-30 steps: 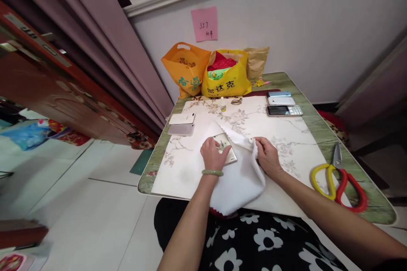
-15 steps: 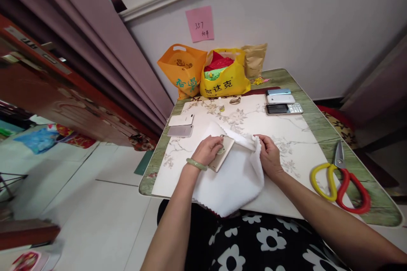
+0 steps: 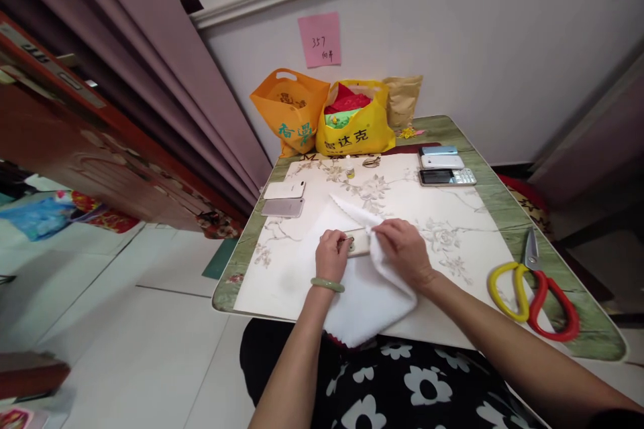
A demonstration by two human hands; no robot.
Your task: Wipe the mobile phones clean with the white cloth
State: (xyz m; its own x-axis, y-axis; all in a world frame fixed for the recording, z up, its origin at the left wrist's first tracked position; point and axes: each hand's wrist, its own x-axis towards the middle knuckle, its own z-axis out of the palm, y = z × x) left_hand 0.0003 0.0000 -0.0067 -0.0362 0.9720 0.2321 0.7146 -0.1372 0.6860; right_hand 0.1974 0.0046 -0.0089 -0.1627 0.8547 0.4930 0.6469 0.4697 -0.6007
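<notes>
My left hand [image 3: 332, 256], with a green bangle at the wrist, is closed on the left end of a gold smartphone [image 3: 361, 242]. The phone lies roughly sideways over a white fleecy cloth [image 3: 358, 298]. A folded edge of this cloth is pinched in my right hand [image 3: 406, 253], at the phone's right end. That fold covers part of the phone there. One corner of the cloth hangs over the front edge of the table, where a little red shows beneath it.
Two phones [image 3: 283, 208] lie at the left, with several more, including a keypad phone [image 3: 447, 177], at the right. Large scissors [image 3: 534, 288] rest near the right edge. Behind stand an orange bag [image 3: 296, 114], a yellow bag [image 3: 355, 124] and a small bottle [image 3: 349, 167].
My left hand has turned the phone from slanted to nearly sideways. My right hand has moved left, bringing the cloth's folded edge onto the phone's right end.
</notes>
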